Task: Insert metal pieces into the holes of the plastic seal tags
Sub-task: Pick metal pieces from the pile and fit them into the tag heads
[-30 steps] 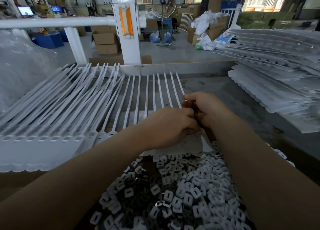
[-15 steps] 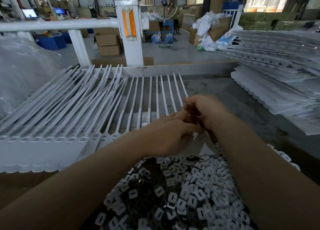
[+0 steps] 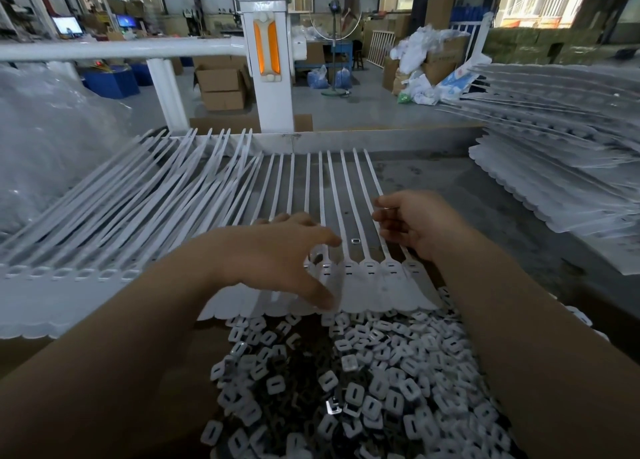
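A white strip of joined plastic seal tags [image 3: 377, 285] lies on the grey table, its straps pointing away from me. My left hand [image 3: 277, 251] rests on its tag heads with the fingers spread and the thumb pressing near the scalloped edge. Just right of the straps, my right hand [image 3: 415, 226] is curled, and a small shiny metal piece [image 3: 389, 209] shows between its fingertips. One loose metal piece [image 3: 355, 241] lies on the table between two straps. A heap of small square inserts [image 3: 363, 372] fills the box in front of me.
More tag strips [image 3: 86, 223] fan out in a stack on the left. Another tall stack of strips [image 3: 554, 168] sits at the right. A clear plastic bag [image 3: 45, 129] bulges at far left. A white post and rail [image 3: 266, 60] stand behind the table's raised back edge.
My hands were together over the strip's right end. They have now separated: the left hand spread and slid left over the tag heads, the right drew back to the right.
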{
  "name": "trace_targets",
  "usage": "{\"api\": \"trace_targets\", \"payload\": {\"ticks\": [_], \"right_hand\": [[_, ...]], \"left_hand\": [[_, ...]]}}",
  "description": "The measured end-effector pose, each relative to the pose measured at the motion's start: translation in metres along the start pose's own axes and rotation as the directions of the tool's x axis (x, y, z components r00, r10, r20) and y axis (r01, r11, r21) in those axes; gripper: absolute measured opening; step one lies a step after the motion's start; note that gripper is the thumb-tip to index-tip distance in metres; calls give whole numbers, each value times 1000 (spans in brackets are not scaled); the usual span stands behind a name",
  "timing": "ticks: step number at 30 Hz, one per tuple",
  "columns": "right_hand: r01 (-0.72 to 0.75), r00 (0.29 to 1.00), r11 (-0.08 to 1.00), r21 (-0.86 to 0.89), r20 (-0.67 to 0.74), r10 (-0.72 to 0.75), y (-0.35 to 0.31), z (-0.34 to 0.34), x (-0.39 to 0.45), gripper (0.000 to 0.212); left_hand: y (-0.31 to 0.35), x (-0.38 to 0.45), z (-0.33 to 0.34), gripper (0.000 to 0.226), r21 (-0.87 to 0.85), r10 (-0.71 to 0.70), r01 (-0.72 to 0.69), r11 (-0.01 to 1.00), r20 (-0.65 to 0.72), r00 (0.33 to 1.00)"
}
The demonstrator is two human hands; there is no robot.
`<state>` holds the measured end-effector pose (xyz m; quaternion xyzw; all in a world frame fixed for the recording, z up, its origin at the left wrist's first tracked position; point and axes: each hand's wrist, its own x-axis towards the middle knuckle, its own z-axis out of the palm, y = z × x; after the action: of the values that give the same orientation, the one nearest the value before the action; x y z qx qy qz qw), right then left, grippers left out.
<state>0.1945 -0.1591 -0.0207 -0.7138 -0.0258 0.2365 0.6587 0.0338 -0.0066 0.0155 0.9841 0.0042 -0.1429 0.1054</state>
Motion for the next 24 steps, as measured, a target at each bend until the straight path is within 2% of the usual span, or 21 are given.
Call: {"api": "trace_targets", "payload": {"ticks": [3, 11, 17, 24], "right_hand": [[0, 1000, 1000, -1, 2, 0, 0, 0, 0, 13], [-1, 1000, 1000, -11, 5, 2, -1, 1, -4, 14], [-3, 1000, 1000, -21, -4, 3, -2, 1, -5, 14], [19, 1000, 1000, -15, -18, -19, -4, 2, -10, 11]], "left_hand": [[-9, -7, 1, 102, -12, -51, 52, 999, 46, 998], [-18, -17, 8, 113, -18, -120, 120, 993, 30, 992], [-17, -19, 9, 89, -35, -27, 28, 999, 16, 999], [-19, -18, 12, 83, -102, -25, 20, 995, -50, 998]]}}
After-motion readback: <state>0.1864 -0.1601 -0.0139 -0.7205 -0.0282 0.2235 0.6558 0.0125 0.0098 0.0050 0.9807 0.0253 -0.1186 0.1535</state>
